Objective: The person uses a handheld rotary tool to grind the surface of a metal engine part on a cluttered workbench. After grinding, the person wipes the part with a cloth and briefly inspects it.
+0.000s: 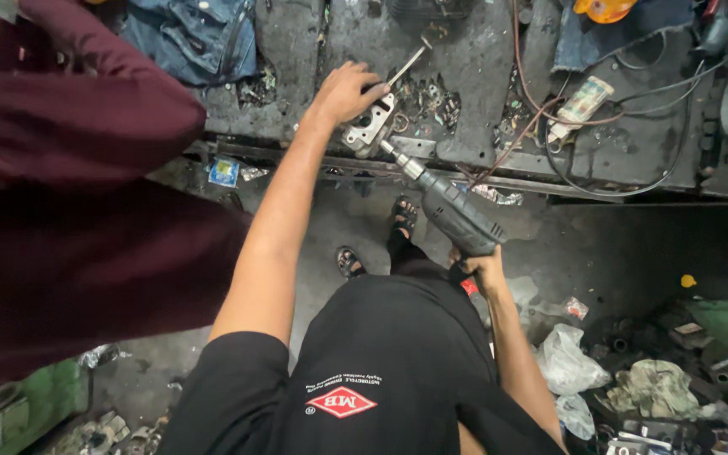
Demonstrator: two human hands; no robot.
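My left hand [346, 90] is stretched out over the dark workbench [465, 59] and grips a grey metal engine part [372, 125] with several holes. My right hand [484, 267] holds the grip of a dark power drill [457, 215]. The drill's chuck and bit [399, 158] point up and left, with the tip touching the lower edge of the metal part. A thin metal rod or tool [406, 66] lies on the bench just beyond my left hand.
A person in a maroon garment [69, 185] stands close on the left. Cables [600, 118], a small white box [580, 105], blue denim cloth [191, 34] and metal scraps cover the bench. Plastic bags [568, 358], rags and green parts [722, 333] litter the floor at right. My sandalled feet [377, 240] are below.
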